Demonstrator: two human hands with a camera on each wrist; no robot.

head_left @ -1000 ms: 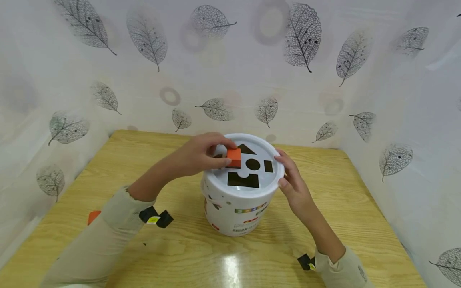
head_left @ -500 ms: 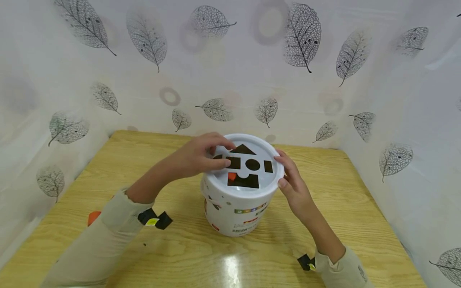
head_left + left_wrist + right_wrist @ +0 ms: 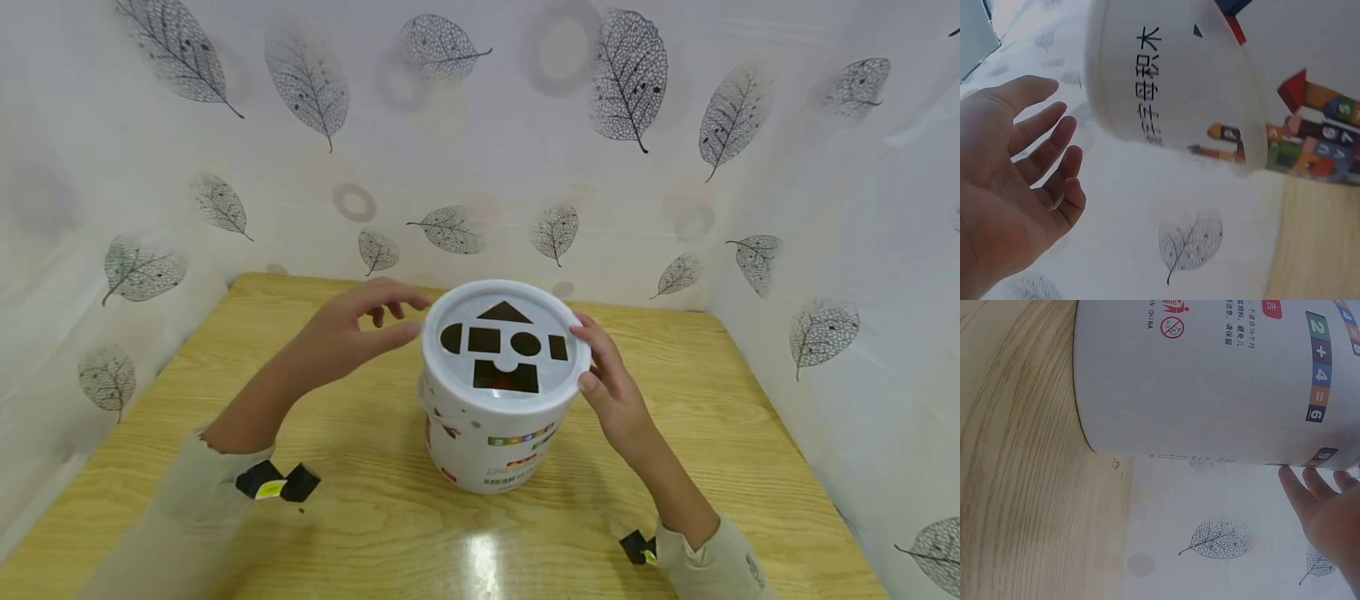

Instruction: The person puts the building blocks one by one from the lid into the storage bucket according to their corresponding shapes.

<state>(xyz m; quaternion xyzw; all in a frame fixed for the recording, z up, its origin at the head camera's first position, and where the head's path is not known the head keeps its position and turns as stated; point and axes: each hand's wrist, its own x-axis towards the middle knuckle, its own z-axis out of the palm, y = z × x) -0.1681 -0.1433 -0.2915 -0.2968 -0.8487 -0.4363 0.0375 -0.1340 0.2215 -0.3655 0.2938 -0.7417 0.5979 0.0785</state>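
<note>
A white bucket (image 3: 491,450) with printed sides stands upright on the table. Its lid (image 3: 457,379) has several dark cut-out openings, among them a square (image 3: 483,340), a triangle and a circle. A faint reddish patch shows through the notched opening at the front. My left hand (image 3: 356,329) hovers beside the lid's left edge, fingers loosely bent and holding nothing; the left wrist view also shows that hand (image 3: 1022,169) apart from the bucket. On the other side, my right hand (image 3: 615,387) rests its fingertips and thumb against the lid's rim and the bucket's side.
The wooden table (image 3: 675,467) extends around the bucket. Behind and beside it hangs a pale leaf-patterned curtain (image 3: 480,158). A tiny dark speck (image 3: 302,510) lies near the left wrist.
The orange block left my left hand and dropped through the square opening. That hand then drew back to the left, off the lid. My right hand stayed in place.
</note>
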